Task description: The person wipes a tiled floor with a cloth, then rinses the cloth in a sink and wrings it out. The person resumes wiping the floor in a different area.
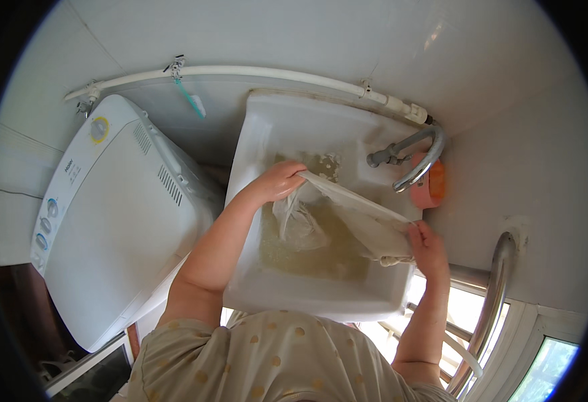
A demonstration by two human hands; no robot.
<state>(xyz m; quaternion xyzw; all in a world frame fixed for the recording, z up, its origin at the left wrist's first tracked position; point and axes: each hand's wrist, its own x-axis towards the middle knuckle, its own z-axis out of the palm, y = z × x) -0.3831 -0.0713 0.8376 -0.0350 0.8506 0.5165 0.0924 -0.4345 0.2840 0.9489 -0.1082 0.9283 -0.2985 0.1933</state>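
Note:
A thin, wet, whitish cloth (369, 216) is stretched between my two hands above a white sink basin (314, 296). My left hand (280, 182) pinches one end over the middle of the basin, and a loose fold hangs from it into the water. My right hand (427, 246) grips the other end near the basin's right rim, where a bunched part dangles below the fingers. Murky yellowish water (324, 266) covers the bottom of the basin, with pale froth or bits at its far side. What lies under the water cannot be made out.
A curved metal faucet (427, 166) reaches over the basin's right rim. Behind it sits a pink-orange container (427, 188). A Haier washing machine (118, 221) stands on the left. A white pipe (269, 74) runs along the wall, with a teal-handled brush (192, 100) hanging from it.

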